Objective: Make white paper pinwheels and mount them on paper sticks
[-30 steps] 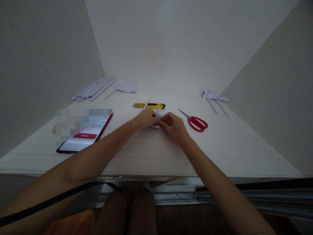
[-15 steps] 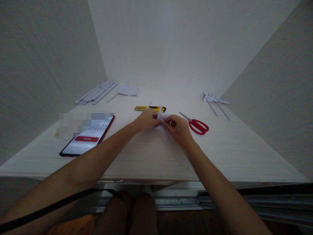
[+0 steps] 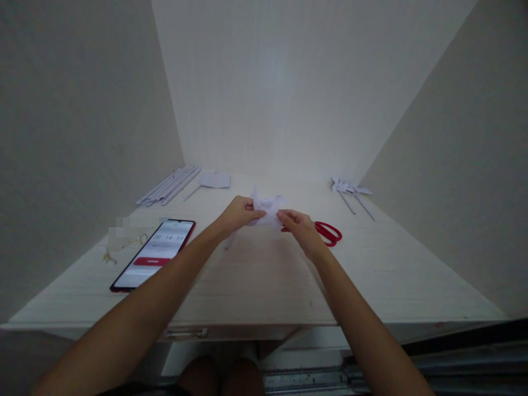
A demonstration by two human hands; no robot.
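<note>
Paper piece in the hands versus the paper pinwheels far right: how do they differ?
The paper piece is held above the desk by the left hand and right hand; the pinwheels lie untouched. The pinwheels show sticks; the held piece's stick, if any, is unclear. Both are white folded paper.

On the worktop point(image 3: 256, 286), the phone point(image 3: 153, 254) lies at lower left, the paper rolls point(image 3: 169, 186) and a folded sheet point(image 3: 215, 180) behind it. The scissors point(image 3: 329, 231) sit right of centre, the pinwheels point(image 3: 350, 192) farther back right.
</note>
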